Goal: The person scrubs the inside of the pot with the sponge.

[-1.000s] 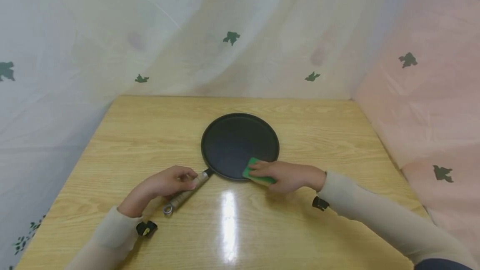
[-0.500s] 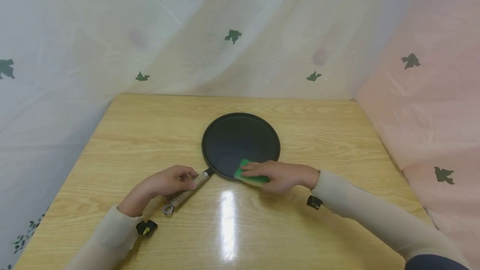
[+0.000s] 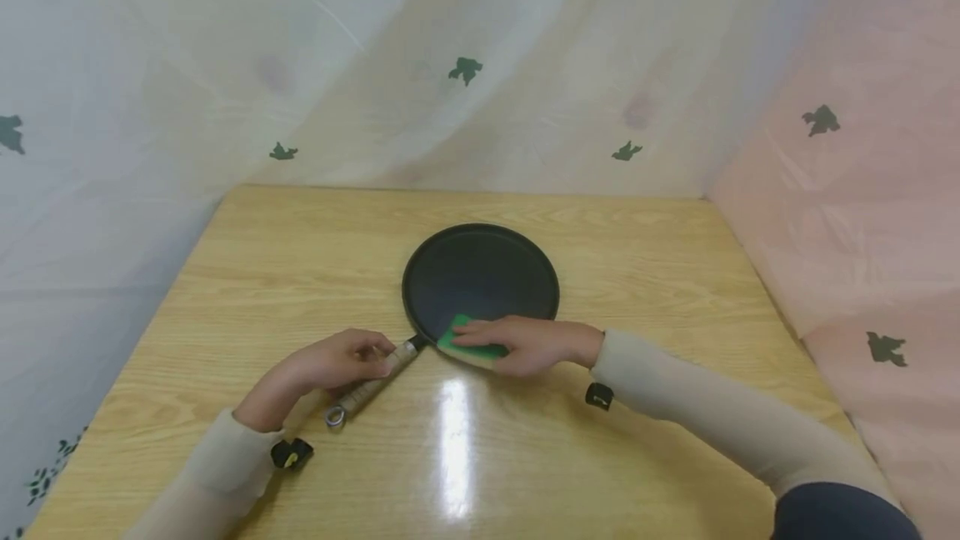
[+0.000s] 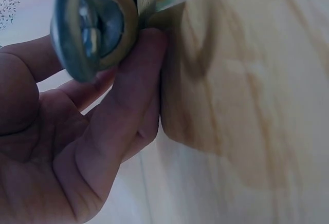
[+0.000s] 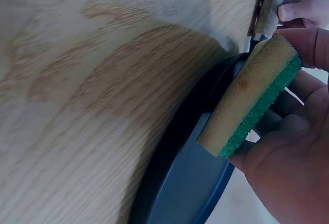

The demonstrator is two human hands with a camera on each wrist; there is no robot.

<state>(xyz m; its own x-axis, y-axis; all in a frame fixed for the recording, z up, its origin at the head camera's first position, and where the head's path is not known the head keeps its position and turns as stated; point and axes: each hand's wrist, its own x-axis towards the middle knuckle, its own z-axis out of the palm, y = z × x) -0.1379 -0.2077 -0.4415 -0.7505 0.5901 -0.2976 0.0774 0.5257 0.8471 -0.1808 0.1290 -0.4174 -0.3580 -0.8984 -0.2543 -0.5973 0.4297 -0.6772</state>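
A flat round black pan (image 3: 480,273) lies on the wooden table, its handle (image 3: 367,390) angled toward the near left. My left hand (image 3: 337,363) holds that handle between thumb and fingers. In the left wrist view, the metal hanging ring (image 4: 77,31) at the handle's end stands close to the fingers. My right hand (image 3: 532,344) grips a sponge (image 3: 453,336) over the pan's near rim, close to where the handle joins. Green side up, the sponge has its yellow foam (image 5: 241,90) toward the pan. The fingers cover part of it.
The wooden table (image 3: 637,257) ends at a pale cloth backdrop (image 3: 360,107) with green bird prints at the back and sides. A bright light reflection (image 3: 456,448) shows on the tabletop in front of the pan.
My right hand has moved the sponge leftward along the pan's near edge, closer to the handle. My left hand has kept its hold on the handle, and the pan has stayed put.
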